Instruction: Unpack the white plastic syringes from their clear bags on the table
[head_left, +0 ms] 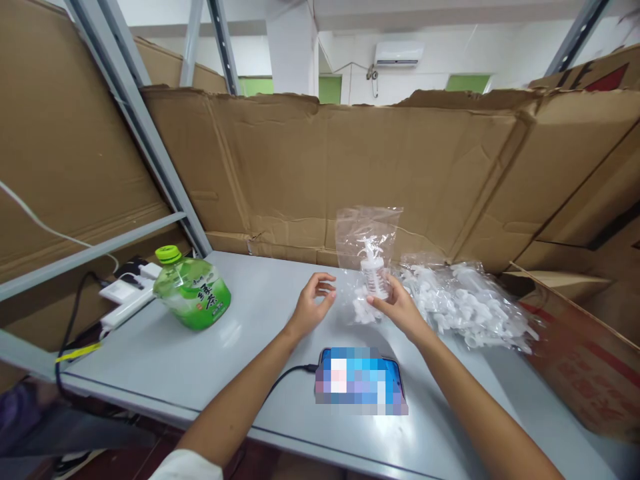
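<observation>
My right hand (399,308) grips a white ribbed plastic piece (373,275) with a spout-like top, held upright. A clear plastic bag (353,230) surrounds this piece, and more white plastic parts (365,310) show low down near it. To the left, my left hand (315,300) hovers over the table with its fingers apart and slightly curled, holding nothing. Several bagged white plastic parts (473,303) lie in a heap just right of my right hand. Below both hands rests a phone (357,380) with a blurred screen and a cable plugged in.
A large green tea bottle (194,293) with a yellow-green cap stands on the grey table (260,283). Behind it is a white power strip (127,308) with plugs. Cardboard (370,160) walls off the back; a cardboard box (580,373) stands right. Metal shelf posts (155,153) rise left.
</observation>
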{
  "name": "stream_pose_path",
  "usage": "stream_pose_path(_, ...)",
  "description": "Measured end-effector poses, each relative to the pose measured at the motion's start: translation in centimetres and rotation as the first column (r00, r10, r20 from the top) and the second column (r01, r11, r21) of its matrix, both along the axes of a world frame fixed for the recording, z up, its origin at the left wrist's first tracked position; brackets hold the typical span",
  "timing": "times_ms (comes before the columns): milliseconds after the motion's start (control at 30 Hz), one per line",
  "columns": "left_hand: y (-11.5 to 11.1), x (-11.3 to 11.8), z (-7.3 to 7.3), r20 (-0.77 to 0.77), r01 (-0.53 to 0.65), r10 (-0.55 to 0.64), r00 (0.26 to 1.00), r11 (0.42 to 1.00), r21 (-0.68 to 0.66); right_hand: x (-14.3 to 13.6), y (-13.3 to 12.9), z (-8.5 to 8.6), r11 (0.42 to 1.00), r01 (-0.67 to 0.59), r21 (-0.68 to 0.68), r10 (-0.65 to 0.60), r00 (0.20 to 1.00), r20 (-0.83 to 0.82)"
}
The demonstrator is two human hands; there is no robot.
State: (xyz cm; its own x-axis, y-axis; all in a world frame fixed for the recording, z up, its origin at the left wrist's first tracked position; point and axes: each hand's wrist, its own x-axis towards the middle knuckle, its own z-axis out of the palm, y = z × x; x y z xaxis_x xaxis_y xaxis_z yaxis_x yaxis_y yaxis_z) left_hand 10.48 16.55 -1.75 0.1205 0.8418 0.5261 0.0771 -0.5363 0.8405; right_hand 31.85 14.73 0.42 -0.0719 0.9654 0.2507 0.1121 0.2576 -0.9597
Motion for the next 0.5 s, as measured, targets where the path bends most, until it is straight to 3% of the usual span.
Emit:
stream_pose_path(33, -0.2, -0.1, 0.2, -0.019, -0.099, 0.102, 0.995, 0.990, 0.104, 0.8, 0.0, 0.0, 1.000, -0.019, 0.017, 0.017, 0.997, 0.073)
stream_pose_path(100, -0.6, -0.4, 0.8, -0.053, -0.241, 0.274, 0.960, 0.911, 0.334, 2.2, -0.1, -0.1, 0.999, -0.048, 0.019, 0.042, 0.973, 0.227)
stream_pose_path(200, -1.4, -0.6, 1.8, -0.209, -0.193, 0.355, 0.911, 0.817, 0.544, 3.7, -0.6, -0.1, 0.999, -0.044, -0.018, 0.048, 0.913, 0.404)
stream_pose_path(300, -1.8, -0.3, 2.5, -0.373, -0.087, 0.335, 0.865, 0.834, 0.546, 4.1, -1.3, 0.2, 0.995, -0.073, -0.067, 0.095, 0.890, 0.446)
stream_pose_path(500, -1.3, 0.1, 3.3, -0.410, -0.152, 0.359, 0.838, 0.877, 0.456, 4.2, -2.1, 1.1, 0.978, -0.174, -0.114, 0.207, 0.871, 0.446)
